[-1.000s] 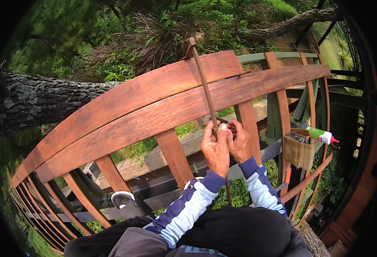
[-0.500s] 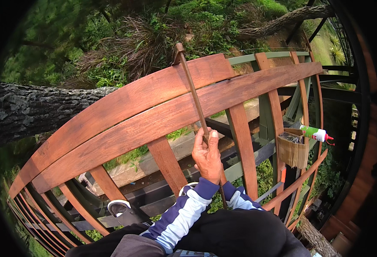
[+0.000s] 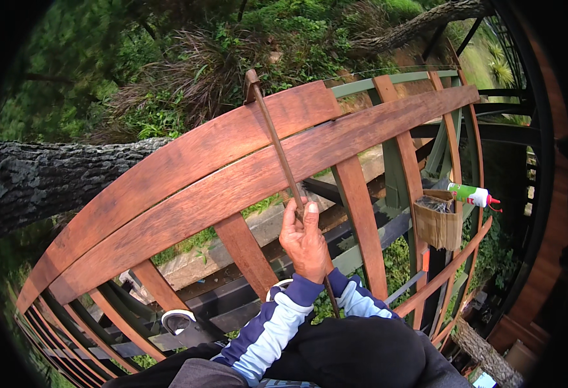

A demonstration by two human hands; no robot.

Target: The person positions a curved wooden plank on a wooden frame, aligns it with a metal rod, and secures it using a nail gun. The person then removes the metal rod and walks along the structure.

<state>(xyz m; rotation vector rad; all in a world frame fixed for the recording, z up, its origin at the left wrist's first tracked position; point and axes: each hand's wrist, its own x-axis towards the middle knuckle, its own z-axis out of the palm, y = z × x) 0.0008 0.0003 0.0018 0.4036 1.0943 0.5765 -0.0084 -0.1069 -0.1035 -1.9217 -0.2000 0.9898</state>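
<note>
A long rusty bar clamp [image 3: 277,142] lies across two reddish-brown curved planks, the outer plank [image 3: 187,155] and the inner plank [image 3: 200,204]. Its far head hooks over the outer plank's far edge. Near the inner plank's near edge, my left hand [image 3: 305,242] is closed around the bar, thumb up along it. The bar's lower end shows below my wrists, close to my knees. Behind the left hand my right hand is almost wholly hidden; only its blue-and-white sleeve [image 3: 361,297] shows plainly, so its fingers cannot be made out.
Wooden slats [image 3: 360,220] run beneath the planks over a dark green metal frame, with gaps between them. On the right, a cardboard box [image 3: 440,223] sits on the slats beside a white-and-green glue bottle [image 3: 470,195] with a red tip. A thick tree trunk [image 3: 58,174] stands at left.
The view has shifted slightly, so the whole scene sits a little differently. My left hand stays around the bar, its fingers slightly re-set; the clamp's head remains at the outer plank.
</note>
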